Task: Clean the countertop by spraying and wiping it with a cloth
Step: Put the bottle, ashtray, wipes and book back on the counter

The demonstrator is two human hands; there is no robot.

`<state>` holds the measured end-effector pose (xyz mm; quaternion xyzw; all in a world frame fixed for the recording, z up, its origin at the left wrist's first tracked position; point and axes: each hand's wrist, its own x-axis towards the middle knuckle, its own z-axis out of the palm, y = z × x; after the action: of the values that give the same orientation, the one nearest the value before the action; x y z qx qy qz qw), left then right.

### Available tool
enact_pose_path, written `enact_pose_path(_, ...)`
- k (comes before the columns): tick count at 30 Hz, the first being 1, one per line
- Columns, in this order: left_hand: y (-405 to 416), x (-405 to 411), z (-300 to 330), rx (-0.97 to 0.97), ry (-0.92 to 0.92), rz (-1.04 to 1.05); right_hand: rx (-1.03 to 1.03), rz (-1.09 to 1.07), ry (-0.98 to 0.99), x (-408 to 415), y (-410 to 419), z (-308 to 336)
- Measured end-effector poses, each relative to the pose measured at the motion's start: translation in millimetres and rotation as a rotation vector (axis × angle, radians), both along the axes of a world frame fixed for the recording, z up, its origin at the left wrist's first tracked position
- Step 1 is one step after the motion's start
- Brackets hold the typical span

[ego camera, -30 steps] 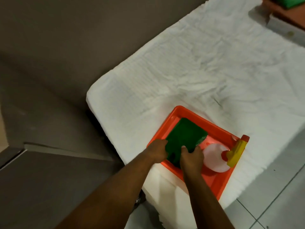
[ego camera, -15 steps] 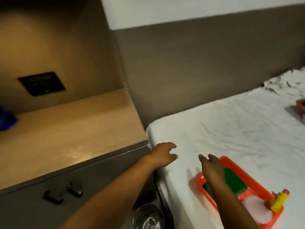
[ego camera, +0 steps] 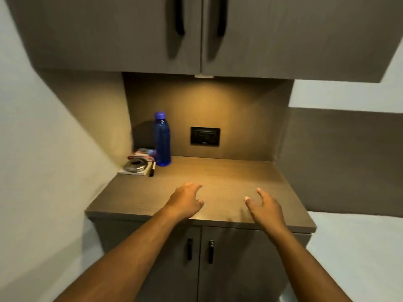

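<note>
A brown wooden countertop (ego camera: 220, 177) fills the middle of the view, lit from above. My left hand (ego camera: 186, 200) hovers over its front edge, fingers loosely curled and holding nothing. My right hand (ego camera: 265, 205) hangs a little to the right of it, fingers spread, also holding nothing. The green cloth, the spray bottle and the orange tray are out of view.
A blue water bottle (ego camera: 162, 140) stands at the back left of the counter, beside a round metal lid (ego camera: 135, 165) on a small stack and a pen (ego camera: 152, 168). A black socket plate (ego camera: 205, 136) is on the back wall. Cabinets hang above. A white bed (ego camera: 357, 247) lies right.
The view swung left from the bed and orange tray to the counter. Both hands left the green cloth and now hover over the countertop, holding nothing.
</note>
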<state>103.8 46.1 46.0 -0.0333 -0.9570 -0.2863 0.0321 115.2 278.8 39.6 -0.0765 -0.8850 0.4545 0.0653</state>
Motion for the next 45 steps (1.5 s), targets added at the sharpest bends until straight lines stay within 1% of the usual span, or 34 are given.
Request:
enact_pose_path(3, -53.8, 4.0, 0.1, 0.013, 0.005, 0.095, 0.106, 0.128, 0.023, -7.6, -48.2, 4.5)
enact_pose_path(6, -87.6, -0.8, -8.5, 0.066, -0.027, 0.160, 0.148, 0.207, 0.029, -19.0, -82.5, 6.0)
enact_pose_path(8, -101.7, -9.8, -16.2, 0.139, -0.040, 0.209, 0.154, 0.254, 0.042, -35.7, -101.7, 11.0)
enact_pose_path(14, -130.2, -56.8, -37.5, 0.410, -0.062, 0.319, 0.057, 0.354, 0.095, -128.8, -173.6, 35.3)
enact_pose_path(19, -148.6, -117.2, -34.6, 0.638, -0.059, 0.462, -0.063, 0.419, 0.094, -217.2, -233.6, 38.5)
enact_pose_path(22, -157.1, -150.2, -25.6, 0.703, -0.027, 0.506, -0.082, 0.483, 0.070, -260.7, -260.6, 40.1)
enact_pose_path(25, -165.0, -169.7, -17.4, 0.769, 0.019, 0.491, -0.063, 0.522, 0.083, -300.2, -286.5, 46.8)
enact_pose_path(27, -171.8, -176.2, -18.4, 0.794, 0.001, 0.504, -0.041, 0.518, 0.051, -319.8, -303.0, 49.0)
enact_pose_path(30, -183.2, -182.1, -22.6, 0.765, -0.020, 0.532, -0.069, 0.471, 0.016, -339.4, -325.8, 45.5)
enact_pose_path(33, -196.0, -187.5, -26.0, 0.730, -0.033, 0.519, -0.127, 0.403, 0.051, -351.7, -340.6, 41.7)
enact_pose_path(36, -207.2, -190.7, -28.3, 0.715, -0.053, 0.506, -0.099, 0.322, 0.099, -350.9, -344.6, 37.7)
enact_pose_path(41, -206.5, -211.0, -26.8, 0.697, -0.108, 0.431, -0.098, 0.212, 0.203, -333.8, -327.3, 32.1)
enact_pose_path(45, -162.8, -246.9, -23.0, 0.664, -0.114, 0.292, -0.111, 0.108, 0.224, -325.7, -276.2, 35.4)
